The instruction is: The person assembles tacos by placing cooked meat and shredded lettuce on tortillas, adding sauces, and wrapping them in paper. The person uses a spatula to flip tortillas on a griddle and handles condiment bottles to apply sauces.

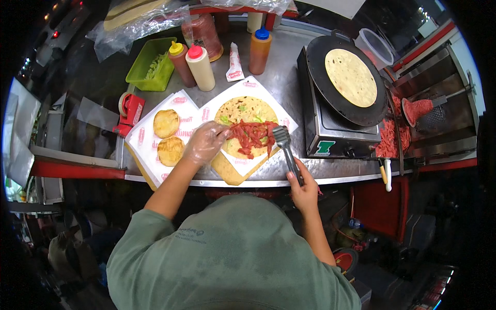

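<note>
A round flatbread [235, 107] lies on white printed paper, with shredded lettuce [226, 119] and a band of reddish meat strips [253, 135] across its middle. My left hand [203, 143], in a clear plastic glove, has its fingers closed together at the left end of the meat; whether they pinch any is hidden. Gripped in my bare right hand [305, 186] are metal tongs [290, 157], whose head rests at the right end of the meat strips. Left of the flatbread, two toasted bun halves [167, 123] sit on another paper sheet [144, 137].
Squeeze bottles [200, 70], a green tub [151, 67] of lettuce and a white tube [234, 64] stand behind. Right, a flatbread [351, 77] lies on a black griddle [316, 77] over a stove [336, 135]; beyond it are a meat spit [416, 111] and cut meat. A red tape dispenser [130, 111] stands left.
</note>
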A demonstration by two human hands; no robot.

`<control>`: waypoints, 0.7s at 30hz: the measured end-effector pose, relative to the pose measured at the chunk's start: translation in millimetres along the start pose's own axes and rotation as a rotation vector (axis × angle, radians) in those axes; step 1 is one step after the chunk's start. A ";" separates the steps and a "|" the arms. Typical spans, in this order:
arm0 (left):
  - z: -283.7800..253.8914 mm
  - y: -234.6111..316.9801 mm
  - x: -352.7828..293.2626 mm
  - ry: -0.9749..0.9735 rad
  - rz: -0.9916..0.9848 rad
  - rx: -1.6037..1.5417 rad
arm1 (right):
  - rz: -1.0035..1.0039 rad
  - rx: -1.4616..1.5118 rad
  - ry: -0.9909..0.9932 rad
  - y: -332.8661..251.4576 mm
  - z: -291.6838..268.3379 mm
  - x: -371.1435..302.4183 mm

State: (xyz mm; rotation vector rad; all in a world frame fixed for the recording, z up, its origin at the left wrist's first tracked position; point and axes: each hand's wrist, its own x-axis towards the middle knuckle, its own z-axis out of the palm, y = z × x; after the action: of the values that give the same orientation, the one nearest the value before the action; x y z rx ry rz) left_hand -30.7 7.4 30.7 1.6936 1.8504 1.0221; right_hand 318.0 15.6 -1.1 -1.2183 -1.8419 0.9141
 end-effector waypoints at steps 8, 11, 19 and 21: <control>30.3 -42.2 -27.5 0.333 0.634 0.211 | -0.026 -0.320 -0.199 -24.0 -5.8 -25.7; 50.0 -33.6 -32.3 0.155 0.576 0.447 | -0.037 -0.290 -0.257 -34.1 -5.6 -0.8; 44.6 -26.1 -20.7 -0.014 -0.074 -0.119 | -0.025 -0.230 -0.188 -10.4 -23.6 16.5; 44.3 -46.1 -17.0 -0.004 -0.142 -0.280 | 0.001 -0.265 -0.217 -17.6 -11.5 19.5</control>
State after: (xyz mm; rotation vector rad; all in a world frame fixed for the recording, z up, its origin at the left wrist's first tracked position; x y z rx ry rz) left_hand -25.5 1.8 -35.0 1.3814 1.7058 1.1558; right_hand 315.1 30.5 23.2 -1.3203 -2.1908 0.8496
